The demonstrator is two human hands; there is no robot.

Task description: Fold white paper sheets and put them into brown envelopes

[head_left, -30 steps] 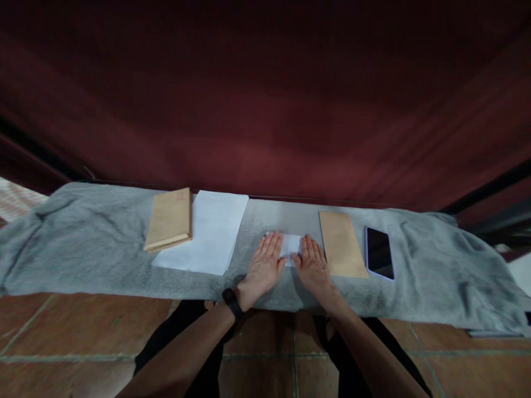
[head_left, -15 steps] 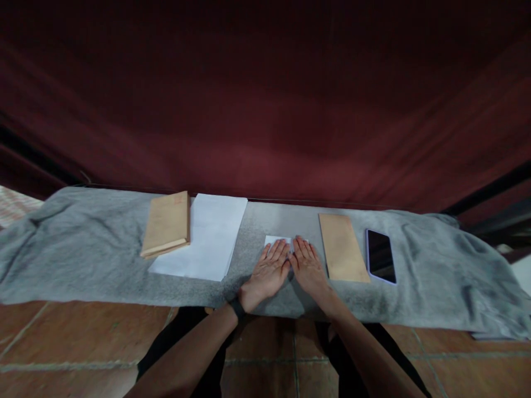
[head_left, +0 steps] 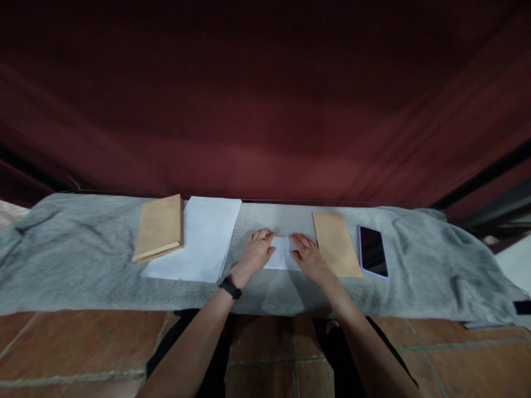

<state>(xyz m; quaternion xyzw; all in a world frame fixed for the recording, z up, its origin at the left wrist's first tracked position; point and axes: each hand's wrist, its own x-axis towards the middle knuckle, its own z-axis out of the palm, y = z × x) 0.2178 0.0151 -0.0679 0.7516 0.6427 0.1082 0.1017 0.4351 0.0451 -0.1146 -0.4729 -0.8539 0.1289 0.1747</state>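
Observation:
A small folded sheet of white paper (head_left: pixel 282 255) lies on the grey cloth in front of me. My left hand (head_left: pixel 258 250), with a black band on its wrist, rests on the paper's left end, thumb apart and fingers slightly bent. On the right end lies my right hand (head_left: pixel 307 255), fingers stretched out and thumb pointing inward. Both hands are open and cover the sheet's ends; its middle shows between them. Just right of my right hand is a flat brown envelope (head_left: pixel 337 246).
A stack of white paper sheets (head_left: pixel 207 237) lies to the left, partly under a thick bundle of brown envelopes (head_left: pixel 160 225). A phone (head_left: pixel 372 251) lies at the right. Grey cloth (head_left: pixel 418 260) covers the narrow surface. Behind it stands a dark red panel (head_left: pixel 265 138).
My hands were side by side on the middle of the paper. They have slid apart to its left and right ends, uncovering its middle. The view has shifted slightly.

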